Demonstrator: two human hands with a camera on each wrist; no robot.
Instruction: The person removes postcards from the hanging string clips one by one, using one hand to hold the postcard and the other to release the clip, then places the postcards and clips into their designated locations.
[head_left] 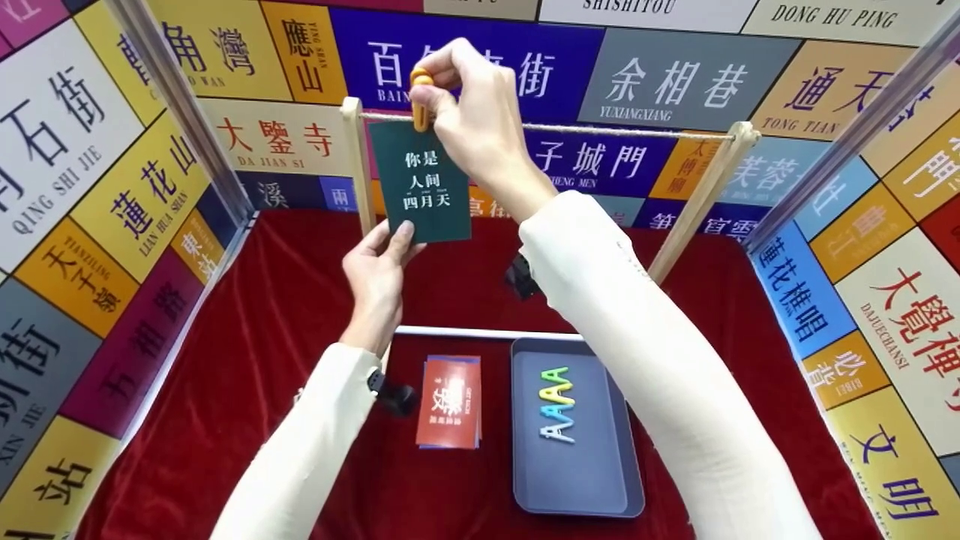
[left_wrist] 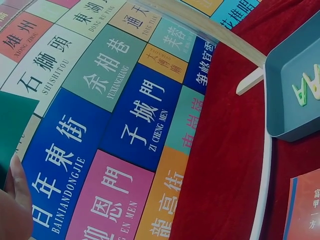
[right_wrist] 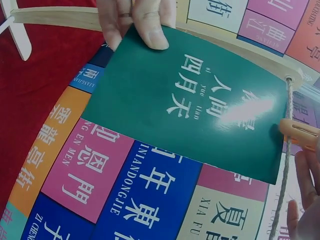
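A dark green card [head_left: 427, 217] with white Chinese characters hangs upright just below a thin rope [head_left: 622, 131]. My left hand [head_left: 376, 277] pinches its bottom edge between thumb and fingers, as the right wrist view also shows. High at the rope, my right hand [head_left: 484, 124] pinches an orange clothespin [right_wrist: 302, 134]. The clothespin straddles the rope at the card's top edge in the right wrist view; whether it bites the card I cannot tell. In the left wrist view only part of the left hand [left_wrist: 17, 205] and a corner of the card show.
The rope runs between two wooden posts [head_left: 701, 199] on a red cloth [head_left: 300, 300]. A grey tray [head_left: 574, 480] holds several coloured clothespins [head_left: 556, 403]. Left of it lies a stack of red cards [head_left: 442, 435]. Walls covered with printed street names enclose the space.
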